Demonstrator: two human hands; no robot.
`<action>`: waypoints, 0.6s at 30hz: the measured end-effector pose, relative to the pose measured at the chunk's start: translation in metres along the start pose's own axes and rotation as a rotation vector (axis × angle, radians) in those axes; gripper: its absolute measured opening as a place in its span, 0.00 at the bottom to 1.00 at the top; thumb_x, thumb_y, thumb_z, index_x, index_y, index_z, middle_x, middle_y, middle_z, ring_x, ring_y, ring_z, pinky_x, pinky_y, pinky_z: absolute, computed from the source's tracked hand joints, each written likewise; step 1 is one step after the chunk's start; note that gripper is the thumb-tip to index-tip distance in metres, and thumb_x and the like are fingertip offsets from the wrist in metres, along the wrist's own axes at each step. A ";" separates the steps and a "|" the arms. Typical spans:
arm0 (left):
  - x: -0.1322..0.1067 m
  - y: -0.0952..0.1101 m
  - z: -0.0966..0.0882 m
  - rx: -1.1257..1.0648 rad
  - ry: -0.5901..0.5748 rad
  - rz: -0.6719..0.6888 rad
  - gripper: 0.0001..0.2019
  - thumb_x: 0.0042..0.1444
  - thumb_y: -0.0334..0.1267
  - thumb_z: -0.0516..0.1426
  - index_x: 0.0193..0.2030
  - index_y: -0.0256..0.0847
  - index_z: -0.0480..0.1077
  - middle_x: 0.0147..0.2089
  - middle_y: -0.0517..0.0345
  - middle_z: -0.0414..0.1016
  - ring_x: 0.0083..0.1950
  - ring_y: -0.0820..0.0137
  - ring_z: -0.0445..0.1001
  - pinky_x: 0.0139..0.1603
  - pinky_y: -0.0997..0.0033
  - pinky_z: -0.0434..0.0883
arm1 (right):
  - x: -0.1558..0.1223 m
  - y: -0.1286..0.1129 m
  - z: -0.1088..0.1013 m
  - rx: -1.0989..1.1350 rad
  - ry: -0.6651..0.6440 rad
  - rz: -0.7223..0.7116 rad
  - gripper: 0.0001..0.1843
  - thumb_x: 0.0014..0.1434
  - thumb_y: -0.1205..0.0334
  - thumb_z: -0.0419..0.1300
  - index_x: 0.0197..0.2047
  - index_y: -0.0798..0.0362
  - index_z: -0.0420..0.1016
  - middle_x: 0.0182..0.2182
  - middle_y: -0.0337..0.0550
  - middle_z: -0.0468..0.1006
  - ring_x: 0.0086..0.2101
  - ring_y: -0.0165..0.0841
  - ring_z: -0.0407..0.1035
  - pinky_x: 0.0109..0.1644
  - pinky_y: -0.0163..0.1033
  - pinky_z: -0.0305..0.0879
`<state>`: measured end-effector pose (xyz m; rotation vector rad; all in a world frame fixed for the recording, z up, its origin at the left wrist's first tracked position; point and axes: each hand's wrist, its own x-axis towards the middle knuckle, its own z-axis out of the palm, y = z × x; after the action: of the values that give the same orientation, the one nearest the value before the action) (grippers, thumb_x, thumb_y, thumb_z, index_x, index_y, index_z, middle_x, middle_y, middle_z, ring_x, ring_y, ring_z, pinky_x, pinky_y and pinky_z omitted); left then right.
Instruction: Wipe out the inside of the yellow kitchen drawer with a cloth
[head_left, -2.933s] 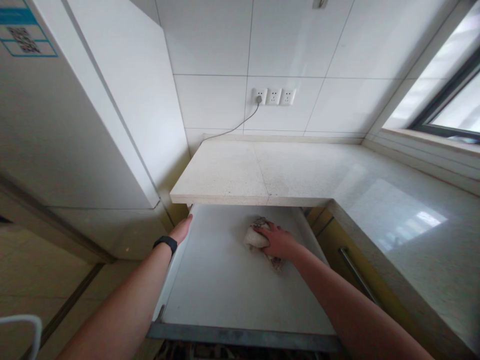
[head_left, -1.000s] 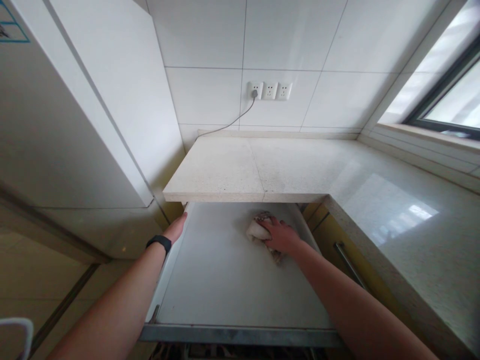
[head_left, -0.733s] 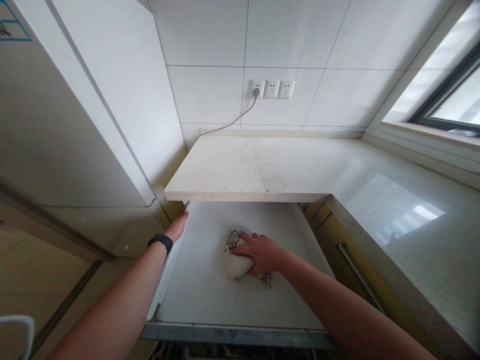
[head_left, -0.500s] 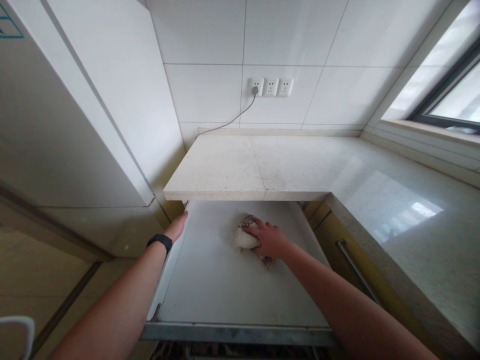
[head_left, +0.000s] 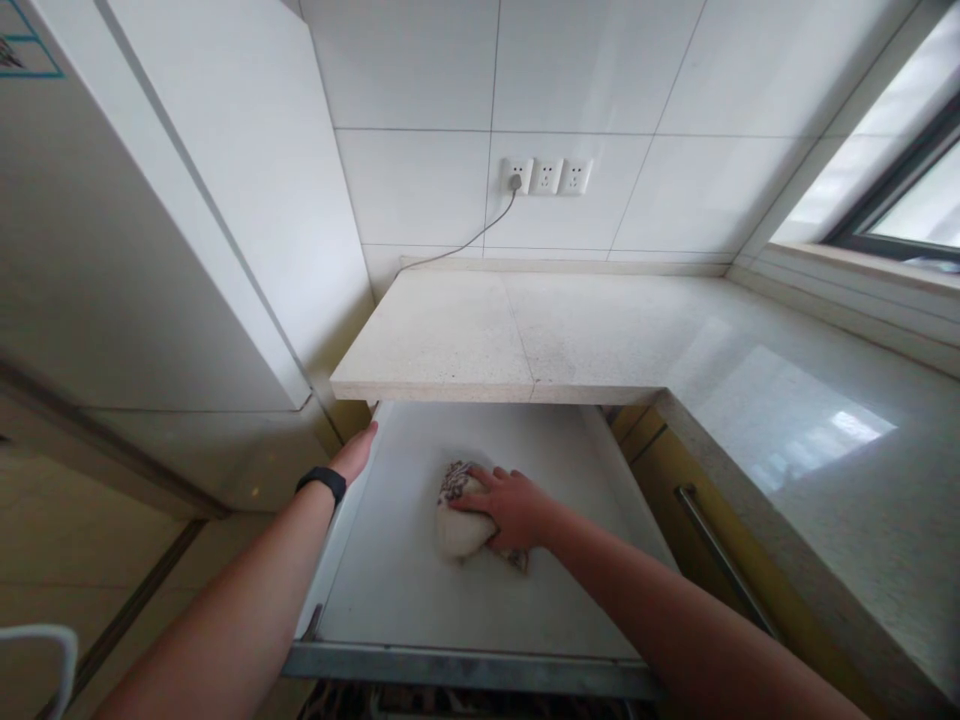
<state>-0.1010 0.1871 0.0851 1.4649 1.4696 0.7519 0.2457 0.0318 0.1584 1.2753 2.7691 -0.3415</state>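
My right hand (head_left: pixel 514 508) presses a crumpled white cloth (head_left: pixel 461 525) with a dark brown pattern against the drawer's floor. Its thumb and fingers spread over the cloth and hold it. The pulled-out drawer (head_left: pixel 397 590) is white inside, with a grey front edge. At its left wall, my left hand (head_left: pixel 355 458) holds the side near the back, most of its fingers hidden from view. A black band (head_left: pixel 322 482) sits on the left wrist.
A pale stone countertop (head_left: pixel 442 335) overhangs the drawer's back and runs down the right side. Below it is a cabinet handle (head_left: pixel 724 555). A tall white cabinet or appliance (head_left: pixel 187 200) stands left. A cord (head_left: pixel 465 243) runs from the wall sockets (head_left: pixel 546 176).
My right hand has slid the cloth left and toward me across the drawer floor, and the cloth looks more spread out. My left hand stays at the drawer's side.
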 end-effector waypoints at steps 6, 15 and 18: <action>0.001 0.001 0.001 -0.039 -0.041 0.026 0.38 0.66 0.60 0.40 0.65 0.30 0.68 0.66 0.44 0.67 0.70 0.64 0.62 0.71 0.68 0.59 | -0.017 0.065 0.005 -0.007 0.135 0.649 0.44 0.54 0.46 0.62 0.72 0.28 0.53 0.65 0.54 0.56 0.53 0.56 0.63 0.50 0.58 0.63; 0.000 0.001 0.000 -0.021 -0.026 0.011 0.37 0.66 0.60 0.40 0.65 0.31 0.69 0.66 0.44 0.66 0.70 0.63 0.63 0.70 0.69 0.59 | -0.012 -0.001 0.001 0.067 -0.022 0.034 0.49 0.45 0.46 0.68 0.70 0.23 0.56 0.70 0.46 0.47 0.56 0.56 0.61 0.56 0.60 0.59; -0.002 0.005 0.000 0.018 -0.012 0.036 0.37 0.66 0.59 0.40 0.64 0.31 0.70 0.66 0.45 0.67 0.70 0.63 0.63 0.70 0.70 0.59 | -0.006 -0.008 0.000 0.078 -0.045 -0.049 0.48 0.45 0.45 0.68 0.69 0.21 0.58 0.71 0.44 0.46 0.57 0.56 0.60 0.57 0.60 0.58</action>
<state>-0.0993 0.1858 0.0900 1.5105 1.4474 0.7519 0.2434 0.0226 0.1606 1.2023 2.7781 -0.4808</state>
